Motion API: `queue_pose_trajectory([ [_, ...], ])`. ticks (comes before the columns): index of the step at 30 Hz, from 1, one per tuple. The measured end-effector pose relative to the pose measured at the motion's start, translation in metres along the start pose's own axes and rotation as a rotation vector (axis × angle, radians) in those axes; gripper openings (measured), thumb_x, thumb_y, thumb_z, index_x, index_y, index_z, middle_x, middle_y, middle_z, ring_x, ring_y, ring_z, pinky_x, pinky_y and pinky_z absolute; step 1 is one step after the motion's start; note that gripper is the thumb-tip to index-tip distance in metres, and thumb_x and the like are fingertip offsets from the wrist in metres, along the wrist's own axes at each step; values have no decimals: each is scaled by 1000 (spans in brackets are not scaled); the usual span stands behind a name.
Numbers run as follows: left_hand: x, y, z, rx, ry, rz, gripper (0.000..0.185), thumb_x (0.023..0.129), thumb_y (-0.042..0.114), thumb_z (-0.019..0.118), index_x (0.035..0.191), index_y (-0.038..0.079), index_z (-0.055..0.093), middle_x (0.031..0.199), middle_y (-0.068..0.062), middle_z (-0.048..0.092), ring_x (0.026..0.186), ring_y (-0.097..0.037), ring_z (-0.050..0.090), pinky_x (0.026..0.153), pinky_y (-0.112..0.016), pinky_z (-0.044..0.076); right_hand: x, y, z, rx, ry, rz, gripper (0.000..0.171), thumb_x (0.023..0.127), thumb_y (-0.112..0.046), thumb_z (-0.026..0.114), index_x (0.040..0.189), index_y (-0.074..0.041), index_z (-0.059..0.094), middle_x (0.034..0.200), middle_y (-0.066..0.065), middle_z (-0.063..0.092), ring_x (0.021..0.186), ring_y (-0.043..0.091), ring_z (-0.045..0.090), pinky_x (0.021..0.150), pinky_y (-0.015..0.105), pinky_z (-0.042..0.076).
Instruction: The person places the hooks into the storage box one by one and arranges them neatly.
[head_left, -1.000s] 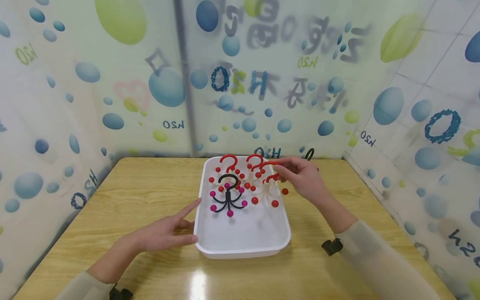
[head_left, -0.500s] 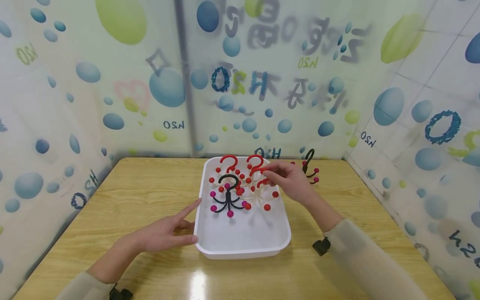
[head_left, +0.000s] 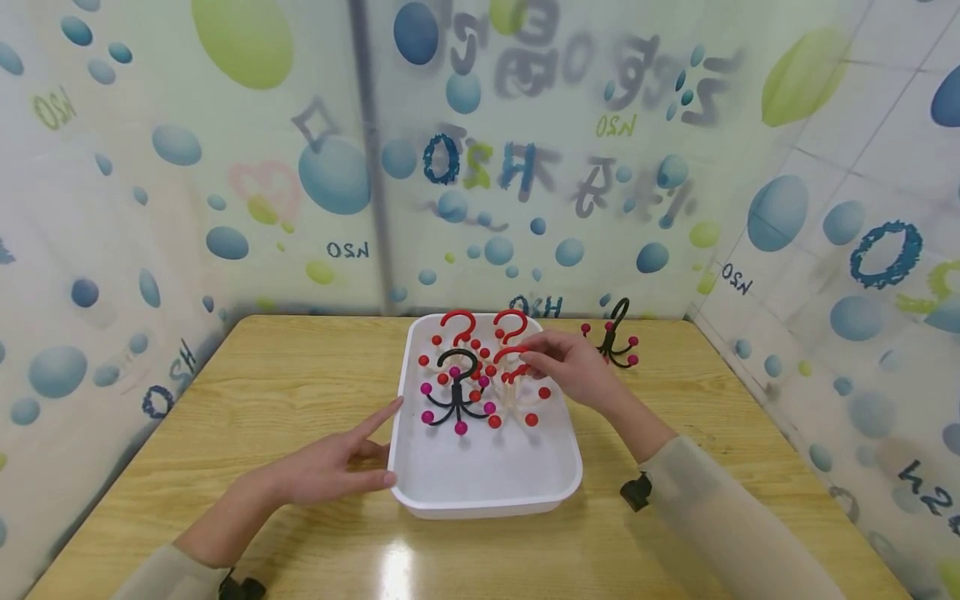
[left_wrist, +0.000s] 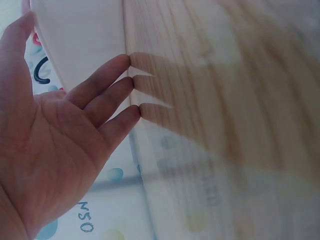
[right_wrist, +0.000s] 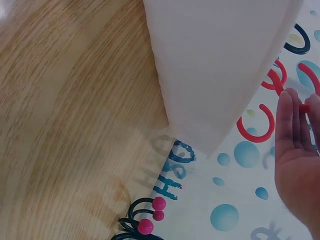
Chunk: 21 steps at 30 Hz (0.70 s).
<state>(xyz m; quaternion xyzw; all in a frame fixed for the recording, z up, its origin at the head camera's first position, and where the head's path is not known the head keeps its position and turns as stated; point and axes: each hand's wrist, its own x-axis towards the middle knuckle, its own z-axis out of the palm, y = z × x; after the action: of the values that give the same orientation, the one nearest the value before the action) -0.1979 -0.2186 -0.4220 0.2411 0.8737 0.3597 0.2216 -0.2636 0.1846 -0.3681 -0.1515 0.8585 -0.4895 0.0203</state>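
- Left hand (head_left: 330, 471): flat on table (head_left: 285, 392), fingers straight, tips touching tray (head_left: 487, 492) left wall.
- Black hook (head_left: 456, 392): upright in tray, left of centre.
- Right hand (head_left: 573, 371): pinches red-topped hook (head_left: 517, 387) inside tray, beside black hook.
- Second black hook (head_left: 613, 337): on table, right of tray.

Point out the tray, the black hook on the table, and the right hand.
tray (head_left: 491, 500), head view, near rim.
black hook (head_left: 617, 315), head view, its curved top.
right hand (head_left: 573, 371), head view, back of the hand.
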Motion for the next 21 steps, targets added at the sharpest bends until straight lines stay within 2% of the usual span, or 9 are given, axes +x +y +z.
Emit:
queue_pose_trajectory([
  [3,0,1,0,-8,-3,-6,101,105,51,72,178,37,4,151,-14,70,144,-40,63,119,-72,44,0,1,1,5,-6,17,24,109,-18,70,131,-9,76,116,13,80,107,44,75,101,56,64],
  [10,0,1,0,-1,-2,-6,101,105,51,72,178,36,4,151,-15,69,144,-41,63,120,-73,43,0,4,2,-6,-21,42,26,110,-15,69,134,-7,74,126,21,78,109,36,78,99,51,65],
  [21,0,0,0,3,2,-28,101,105,54,71,178,38,4,152,-14,69,145,-41,62,121,-73,42,0,7,0,2,-34,53,29,110,-13,69,137,-4,72,128,21,78,113,40,76,98,50,66],
])
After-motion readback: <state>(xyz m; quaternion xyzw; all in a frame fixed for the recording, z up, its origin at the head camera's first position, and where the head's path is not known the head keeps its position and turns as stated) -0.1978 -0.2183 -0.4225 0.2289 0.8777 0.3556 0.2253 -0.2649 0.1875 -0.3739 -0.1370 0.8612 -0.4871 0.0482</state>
